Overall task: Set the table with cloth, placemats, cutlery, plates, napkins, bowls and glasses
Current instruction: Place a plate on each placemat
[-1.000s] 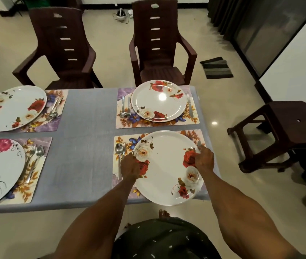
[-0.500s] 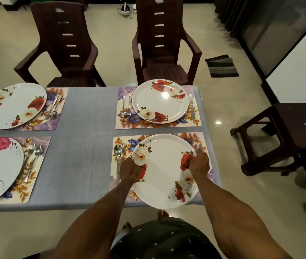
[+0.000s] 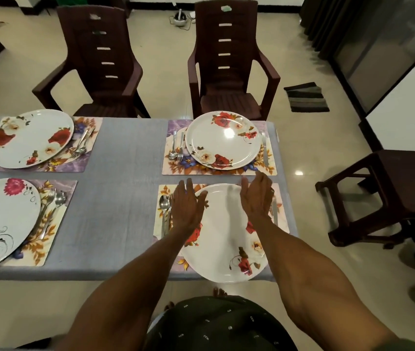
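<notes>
Above the near plate [image 3: 223,231], left hand [image 3: 186,207] and right hand [image 3: 257,198] hover with fingers straight, holding nothing.

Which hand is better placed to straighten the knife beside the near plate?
Right. The right hand hangs open just beside the knife on the plate's right. The left hand is over the plate's left rim, near the spoon.

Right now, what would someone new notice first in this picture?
Two open hands, the left hand and right hand, spread above the nearest plate at the table's near right corner. Three more flowered plates sit on placemats across the grey cloth, with two brown chairs behind.
</notes>
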